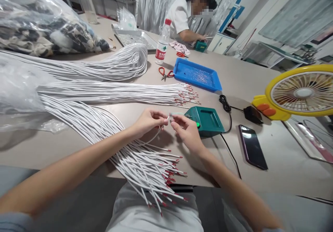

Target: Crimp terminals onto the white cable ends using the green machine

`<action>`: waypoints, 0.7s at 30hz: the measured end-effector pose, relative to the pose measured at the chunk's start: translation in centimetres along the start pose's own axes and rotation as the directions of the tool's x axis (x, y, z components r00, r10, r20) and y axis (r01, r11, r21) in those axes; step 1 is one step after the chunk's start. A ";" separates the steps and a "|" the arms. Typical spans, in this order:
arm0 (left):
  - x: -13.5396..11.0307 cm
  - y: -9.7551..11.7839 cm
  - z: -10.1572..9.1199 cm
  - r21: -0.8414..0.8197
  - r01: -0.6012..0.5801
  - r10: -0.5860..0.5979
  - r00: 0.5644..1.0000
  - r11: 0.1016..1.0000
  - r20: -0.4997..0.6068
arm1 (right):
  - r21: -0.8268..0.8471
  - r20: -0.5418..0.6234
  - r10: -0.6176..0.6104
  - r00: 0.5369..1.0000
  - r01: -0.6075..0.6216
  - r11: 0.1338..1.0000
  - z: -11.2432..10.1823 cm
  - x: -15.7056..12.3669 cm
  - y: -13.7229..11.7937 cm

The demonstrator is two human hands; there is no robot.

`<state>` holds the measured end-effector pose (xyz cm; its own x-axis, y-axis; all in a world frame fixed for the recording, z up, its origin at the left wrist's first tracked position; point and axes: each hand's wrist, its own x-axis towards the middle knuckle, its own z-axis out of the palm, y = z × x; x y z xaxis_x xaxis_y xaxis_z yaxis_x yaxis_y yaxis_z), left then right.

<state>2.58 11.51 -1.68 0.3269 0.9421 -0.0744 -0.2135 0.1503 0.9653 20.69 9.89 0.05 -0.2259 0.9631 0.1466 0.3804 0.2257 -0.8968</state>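
My left hand (151, 121) pinches a white cable (154, 137) near its end, in front of a green machine (209, 120) with a lit green button. My right hand (187, 132) meets it there, thumb and fingers closed at the cable's tip; the tip itself is too small to make out. Below my left forearm a bundle of white cables with red ends (145, 162) fans out over the table edge toward my lap. Behind my hands lies a second bundle of white cables (125, 92) with copper-coloured ends.
A blue tray (195, 73), red-handled snips (165, 74) and a water bottle (162, 43) stand farther back. To the right are a phone (252, 146), a black adapter (253, 114) and a yellow fan (301, 91). Across the table a person works at another green machine (201, 46).
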 end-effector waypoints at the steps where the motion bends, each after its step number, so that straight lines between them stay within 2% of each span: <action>1: -0.1 0.0 0.1 0.003 0.011 -0.011 1.000 1.000 0.018 | 0.113 0.036 0.067 0.997 -0.070 0.991 0.4 -0.2 0.2; 3: -0.2 0.0 0.2 0.009 0.025 -0.025 0.998 1.000 0.066 | 0.267 0.101 0.107 0.989 -0.131 0.955 0.6 -0.2 0.5; 6: -0.4 0.4 0.5 0.030 0.050 -0.053 0.989 0.998 0.138 | 0.337 0.181 0.028 0.983 -0.089 0.937 0.0 0.1 0.6; 11: -0.7 1.4 0.9 0.047 0.093 -0.101 0.966 0.995 0.239 | 0.298 0.125 -0.051 0.991 0.011 0.955 -0.4 0.1 0.7; 15: -0.9 1.4 0.4 0.034 0.153 -0.155 0.922 0.988 0.354 | 0.294 0.068 -0.160 0.985 0.134 0.946 0.0 -0.5 0.9; 18: -1.1 1.3 0.0 -0.019 0.204 -0.180 0.900 0.979 0.396 | 0.284 0.047 -0.188 0.981 0.167 0.944 0.1 -1.0 0.8; 19: -1.2 1.3 0.0 -0.021 0.226 -0.196 0.884 0.974 0.424 | 0.294 0.028 -0.172 0.985 0.156 0.943 0.2 -1.1 0.8; 21: -1.3 1.7 0.1 0.045 0.251 -0.234 0.804 0.967 0.546 | 0.347 -0.046 -0.116 0.992 0.125 0.929 0.2 -1.1 0.9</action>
<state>1.88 10.46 0.05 0.8157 0.5590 -0.1489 -0.0832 0.3680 0.9261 21.13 8.97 -1.04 -0.2273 0.9359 0.2690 0.0141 0.2793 -0.9601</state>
